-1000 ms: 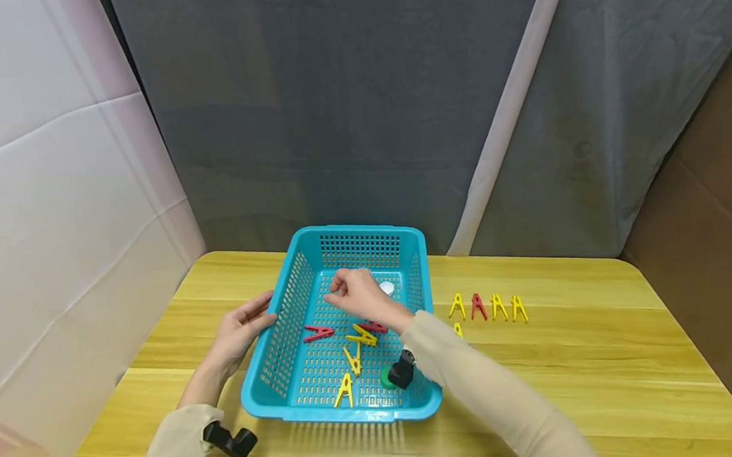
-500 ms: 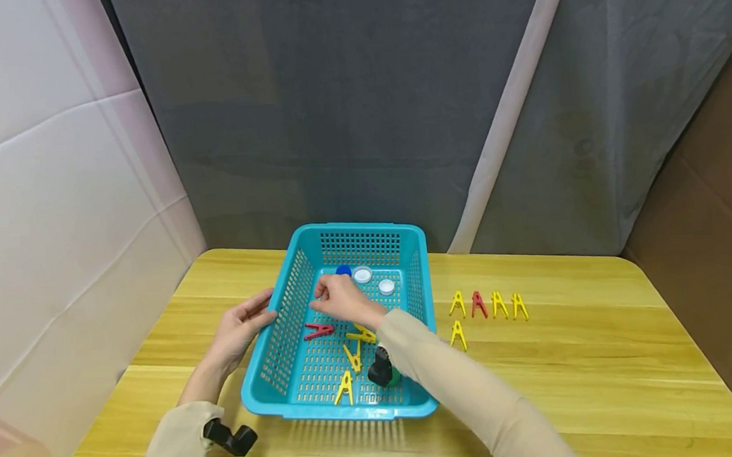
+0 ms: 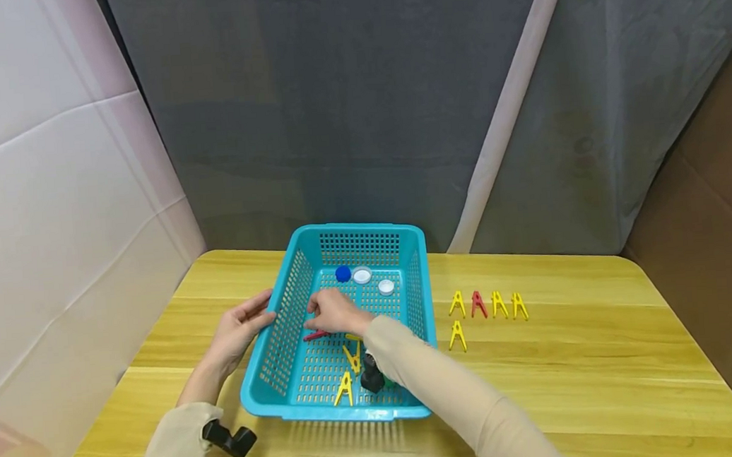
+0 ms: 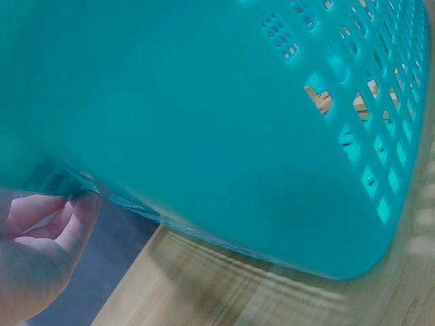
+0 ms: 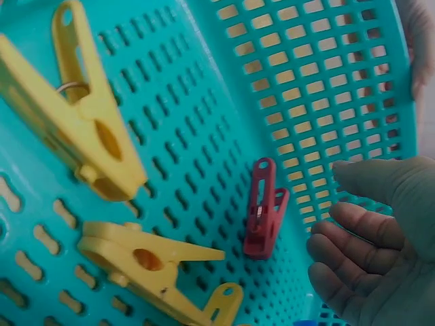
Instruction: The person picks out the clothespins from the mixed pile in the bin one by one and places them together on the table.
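My left hand point(image 3: 236, 334) grips the left rim of a turquoise plastic basket point(image 3: 425, 274); the left wrist view shows its fingertips against the basket wall. Inside the basket, my right hand point(image 3: 336, 311) hovers above a red clothespin point(image 5: 262, 210). Its fingers are loosely bent, with nothing between them in the right wrist view. Nearer the basket's front lie several yellow clothespins, such as one point(image 3: 344, 388) by the front wall. In the head view, the right hand and sleeve cover part of the basket floor.
A blue bottle cap point(image 3: 343, 274) and two white caps point(image 3: 362, 275) lie at the basket's far end. A green object point(image 3: 389, 383) is mostly behind the wrist camera. On the table, right of the basket, several yellow clothespins point(image 3: 457, 336) and a red one point(image 3: 478, 304) stand in rows.
My right hand has moved left and toward me inside the basket, down to the red clothespin. This uncovers the blue and white caps. The left hand has stayed on the rim.
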Demonstrator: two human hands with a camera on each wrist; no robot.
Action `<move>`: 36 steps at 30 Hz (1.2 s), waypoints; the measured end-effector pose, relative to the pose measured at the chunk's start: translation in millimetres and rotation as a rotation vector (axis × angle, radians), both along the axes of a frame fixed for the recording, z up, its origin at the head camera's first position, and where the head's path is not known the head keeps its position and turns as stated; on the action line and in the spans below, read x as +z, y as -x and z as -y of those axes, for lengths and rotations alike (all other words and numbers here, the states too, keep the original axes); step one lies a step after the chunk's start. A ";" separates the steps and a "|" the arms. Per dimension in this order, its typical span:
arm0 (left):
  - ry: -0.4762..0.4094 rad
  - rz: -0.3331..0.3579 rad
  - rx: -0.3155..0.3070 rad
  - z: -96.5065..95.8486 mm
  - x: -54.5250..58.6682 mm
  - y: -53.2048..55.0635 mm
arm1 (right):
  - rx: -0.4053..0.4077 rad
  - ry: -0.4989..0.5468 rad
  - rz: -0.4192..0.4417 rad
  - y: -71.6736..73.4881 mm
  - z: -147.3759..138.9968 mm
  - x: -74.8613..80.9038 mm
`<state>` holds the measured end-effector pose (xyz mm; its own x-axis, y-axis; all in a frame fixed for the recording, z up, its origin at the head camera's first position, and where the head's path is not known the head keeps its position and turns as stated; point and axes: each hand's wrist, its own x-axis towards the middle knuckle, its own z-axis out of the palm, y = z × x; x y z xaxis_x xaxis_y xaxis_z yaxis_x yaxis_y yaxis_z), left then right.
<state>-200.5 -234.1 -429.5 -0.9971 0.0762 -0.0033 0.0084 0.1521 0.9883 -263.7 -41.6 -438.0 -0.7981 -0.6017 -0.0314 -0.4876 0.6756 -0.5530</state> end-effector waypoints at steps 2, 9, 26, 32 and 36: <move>-0.001 0.001 0.003 0.1 -0.5 -0.2 | 0.007 -0.027 -0.019 -0.7 0.5 -2.7; -0.001 0.003 0.012 -1.0 -0.4 -0.3 | 0.015 -0.099 -0.005 -9.6 -1.4 2.9; -0.007 -0.003 0.021 -1.5 -2.7 -0.6 | 0.083 -0.245 -0.108 -11.9 -0.3 -6.9; -0.002 -0.001 0.021 -1.9 -2.3 -1.3 | 0.106 -0.303 -0.198 -11.5 -2.6 -6.1; -0.001 -0.004 0.021 -1.4 -3.1 -1.0 | 0.035 -0.263 -0.184 -11.1 -2.5 -3.0</move>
<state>-199.4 -232.7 -432.6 -0.9985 0.0554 0.0013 0.0097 0.1513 0.9884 -252.5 -39.1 -441.0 -0.7840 -0.6190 -0.0469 -0.5884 0.7650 -0.2618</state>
